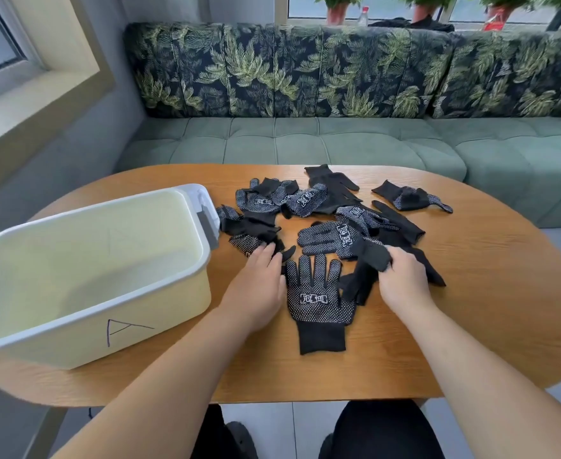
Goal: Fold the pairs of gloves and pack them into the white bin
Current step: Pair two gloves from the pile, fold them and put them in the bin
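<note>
Several black gloves with white dots lie scattered in a pile [325,207] on the wooden table [471,293]. One dotted glove [317,299] lies flat, fingers pointing away, between my hands. My left hand [259,286] rests with straight fingers on the table just left of it, fingertips touching a glove at the pile's edge. My right hand [401,276] pinches the cuff of another black glove [368,256] to the right of the flat one. The white bin [90,339], marked with an A, stands at the left with nothing in it.
A green sofa [305,140] with leaf-print cushions runs behind the table. A window sill [40,104] is at the left. Potted plants and bottles stand on the far ledge. My knees show below the table's near edge.
</note>
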The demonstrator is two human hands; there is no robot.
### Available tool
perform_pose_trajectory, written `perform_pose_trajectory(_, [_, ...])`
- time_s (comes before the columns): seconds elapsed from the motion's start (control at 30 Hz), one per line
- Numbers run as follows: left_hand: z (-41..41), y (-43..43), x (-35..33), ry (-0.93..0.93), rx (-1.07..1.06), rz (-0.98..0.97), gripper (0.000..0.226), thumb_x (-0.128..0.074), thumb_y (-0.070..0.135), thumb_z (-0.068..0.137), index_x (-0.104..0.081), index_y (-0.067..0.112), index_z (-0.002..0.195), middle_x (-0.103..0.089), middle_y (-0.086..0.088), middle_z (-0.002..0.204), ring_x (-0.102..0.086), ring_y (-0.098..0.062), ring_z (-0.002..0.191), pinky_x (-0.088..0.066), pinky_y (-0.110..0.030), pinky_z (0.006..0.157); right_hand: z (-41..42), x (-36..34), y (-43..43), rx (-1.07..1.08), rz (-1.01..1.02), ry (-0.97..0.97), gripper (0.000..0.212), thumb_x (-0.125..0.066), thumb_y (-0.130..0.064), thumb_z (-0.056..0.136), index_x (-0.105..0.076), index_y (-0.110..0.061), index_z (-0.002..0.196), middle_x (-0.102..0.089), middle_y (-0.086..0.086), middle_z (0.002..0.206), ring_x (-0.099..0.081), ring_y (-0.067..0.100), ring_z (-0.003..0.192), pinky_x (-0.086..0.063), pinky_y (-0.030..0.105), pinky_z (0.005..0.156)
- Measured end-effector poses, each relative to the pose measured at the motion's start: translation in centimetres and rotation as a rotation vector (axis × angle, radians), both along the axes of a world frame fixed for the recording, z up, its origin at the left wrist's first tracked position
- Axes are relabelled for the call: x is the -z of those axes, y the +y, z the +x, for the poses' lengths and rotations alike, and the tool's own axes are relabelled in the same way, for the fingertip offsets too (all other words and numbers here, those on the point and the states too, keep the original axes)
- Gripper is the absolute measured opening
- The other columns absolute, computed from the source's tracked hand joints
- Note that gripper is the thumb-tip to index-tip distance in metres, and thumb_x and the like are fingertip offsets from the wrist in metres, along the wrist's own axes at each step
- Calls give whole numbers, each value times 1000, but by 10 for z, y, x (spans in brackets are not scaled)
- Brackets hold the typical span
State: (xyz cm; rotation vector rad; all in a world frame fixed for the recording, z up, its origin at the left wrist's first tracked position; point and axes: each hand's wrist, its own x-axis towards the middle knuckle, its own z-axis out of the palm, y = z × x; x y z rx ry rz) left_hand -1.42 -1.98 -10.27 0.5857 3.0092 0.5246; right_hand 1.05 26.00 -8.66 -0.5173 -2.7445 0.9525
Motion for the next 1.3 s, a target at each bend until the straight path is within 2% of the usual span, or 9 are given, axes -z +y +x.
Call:
perform_pose_trajectory(0.2, [-39, 1, -6, -2, 7, 3, 66, -45, 2, 107, -20, 7, 169, -12, -4, 179, -10, -19, 165, -18, -33, 131, -19, -4, 7, 70, -82, 42, 27, -50, -9, 106, -73, -6, 120, -71, 18, 114, -61, 37, 99, -46, 38, 83])
perform_pose_trajectory(0.3, [-53, 10, -18, 24, -70, 27, 71, -53, 12, 109, -18, 8, 170, -9, 0, 179, -16, -16, 164, -25, -30, 127, -26, -6, 8, 223, -262, 71, 31, -48, -19, 110, -72, -12, 128, -68, 14, 117, -60, 36, 108, -46, 39, 91])
perform_pose_trajectory(0.47, [-72, 21, -24, -14, -124, 67, 70, -54, 27, 111, -19, 9, 169, -14, -3, 178, -13, -18, 164, -19, -31, 129, -25, -3, 12, 342, -440, 180, 26, -50, -24, 110, -73, -18, 120, -68, 4, 112, -59, 29, 106, -49, 42, 95])
perform_pose_trajectory(0.63, [-52, 29, -17, 44, -79, 205, 76, -58, 5, 103, -22, 12, 169, -17, -5, 177, -5, -23, 165, -8, -35, 134, -19, 4, 11, 263, -414, 259, 35, -56, -14, 103, -74, -26, 131, -72, -3, 130, -63, 22, 121, -50, 34, 98])
perform_pose_trajectory(0.8, [2, 45, -12, 211, 133, 269, 69, -65, 0, 89, -49, 9, 156, -40, -9, 166, -25, -27, 160, -21, -43, 133, -6, 6, -2, 126, -158, 305, 53, -62, -5, 95, -67, -32, 141, -61, -8, 143, -48, 16, 136, -35, 26, 110])
perform_pose_trajectory(0.97, [45, 43, 3, 75, 354, 6, 65, -51, 48, 109, -36, 20, 165, -22, 0, 177, -9, -24, 165, -13, -45, 134, 8, -5, -14, 24, -31, 423, 22, -67, -20, 101, -79, -30, 117, -64, -12, 120, -55, 19, 121, -38, 28, 101])
perform_pose_trajectory(1.07, [55, 22, 1, 48, 339, -64, 65, -42, 54, 111, -31, 23, 168, -16, 2, 178, -4, -22, 166, -7, -43, 134, 10, -22, -14, 34, -160, 446, 18, -71, -29, 101, -79, -20, 113, -67, -9, 115, -66, 19, 111, -53, 36, 100])
perform_pose_trajectory(1.17, [63, -6, -5, 25, 319, -109, 66, -40, 58, 111, -29, 26, 168, -14, 4, 178, -3, -20, 165, -9, -44, 134, 15, -45, -18, 19, -337, 391, 21, -70, -43, 99, -77, -25, 109, -76, -12, 105, -72, 14, 101, -57, 37, 92])
perform_pose_trajectory(1.3, [74, -35, -12, 7, 235, -107, 66, -42, 60, 109, -34, 27, 165, -16, -1, 178, -5, -23, 165, -11, -43, 134, 22, -76, -33, -101, -533, 266, 13, -66, -23, 105, -64, -29, 116, -73, -17, 105, -69, 2, 101, -53, 28, 90])
